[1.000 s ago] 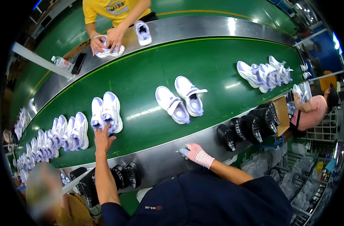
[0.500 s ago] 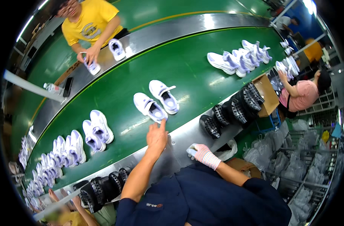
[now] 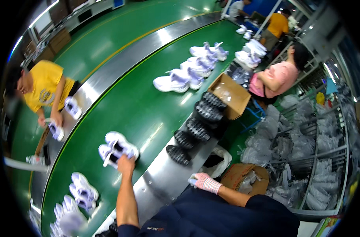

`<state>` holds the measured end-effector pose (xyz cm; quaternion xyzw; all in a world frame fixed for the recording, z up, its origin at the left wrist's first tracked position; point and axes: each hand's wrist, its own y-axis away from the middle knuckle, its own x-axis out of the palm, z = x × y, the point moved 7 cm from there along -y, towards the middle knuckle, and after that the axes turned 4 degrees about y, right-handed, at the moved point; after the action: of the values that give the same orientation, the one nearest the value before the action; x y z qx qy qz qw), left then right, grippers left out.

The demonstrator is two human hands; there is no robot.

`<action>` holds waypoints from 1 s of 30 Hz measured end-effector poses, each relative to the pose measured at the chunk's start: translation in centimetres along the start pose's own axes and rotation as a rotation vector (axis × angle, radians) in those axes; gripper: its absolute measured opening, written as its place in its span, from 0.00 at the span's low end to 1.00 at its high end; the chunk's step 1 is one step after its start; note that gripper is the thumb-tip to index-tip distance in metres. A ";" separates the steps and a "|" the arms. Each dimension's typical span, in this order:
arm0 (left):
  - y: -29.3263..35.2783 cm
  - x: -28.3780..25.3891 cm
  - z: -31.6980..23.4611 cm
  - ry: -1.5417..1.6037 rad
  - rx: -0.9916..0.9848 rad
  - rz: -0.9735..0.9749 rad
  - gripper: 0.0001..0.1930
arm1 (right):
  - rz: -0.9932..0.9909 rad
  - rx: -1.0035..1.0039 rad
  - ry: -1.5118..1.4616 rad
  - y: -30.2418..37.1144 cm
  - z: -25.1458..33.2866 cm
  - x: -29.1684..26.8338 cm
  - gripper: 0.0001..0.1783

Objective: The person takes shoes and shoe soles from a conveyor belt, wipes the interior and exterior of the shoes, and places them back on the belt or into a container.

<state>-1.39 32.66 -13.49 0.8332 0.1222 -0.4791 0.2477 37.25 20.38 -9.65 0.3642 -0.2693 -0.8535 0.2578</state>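
Observation:
My bare left hand (image 3: 126, 165) is closed on the heel end of a white and lavender sneaker (image 3: 122, 145) on the green belt (image 3: 148, 114). Its fingertips are partly hidden at the shoe's opening. The matching sneaker (image 3: 105, 153), its strap loose, lies against it on the left. My right hand (image 3: 203, 182), in a pink-and-white striped glove with greyish fingertips, hovers close to my body by the metal ledge (image 3: 158, 179). Its fingers are curled together, and whatever they may hold is hidden.
Black perforated shoe forms (image 3: 196, 129) line the ledge, beside an open cardboard box (image 3: 229, 94). More sneakers (image 3: 83, 189) sit on the belt. Across it works a person in yellow (image 3: 47, 85); a person in pink (image 3: 276, 79) sits right. Racks of plastic-wrapped items (image 3: 298, 146) stand right.
My view has swung right. My left hand has gone from touching a sneaker's heel to gripping it, and the pair now lies closer together. My right hand stays near my body.

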 end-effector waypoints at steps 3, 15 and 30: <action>3.0 -1.9 3.2 -0.088 -0.001 -0.054 0.22 | 0.124 0.061 -0.005 1.2 0.9 -2.6 0.21; 15.6 -8.1 1.3 0.049 0.221 -0.307 0.22 | -0.333 -0.468 0.226 -10.0 21.2 -31.5 0.18; 24.3 -1.8 4.7 0.295 -0.184 -0.097 0.12 | -0.453 0.180 0.895 -45.0 10.4 -41.2 0.23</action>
<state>4.94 9.63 -6.70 0.8615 0.2406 -0.3498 0.2786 43.18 81.88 -12.74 0.7641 -0.1190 -0.6218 0.1240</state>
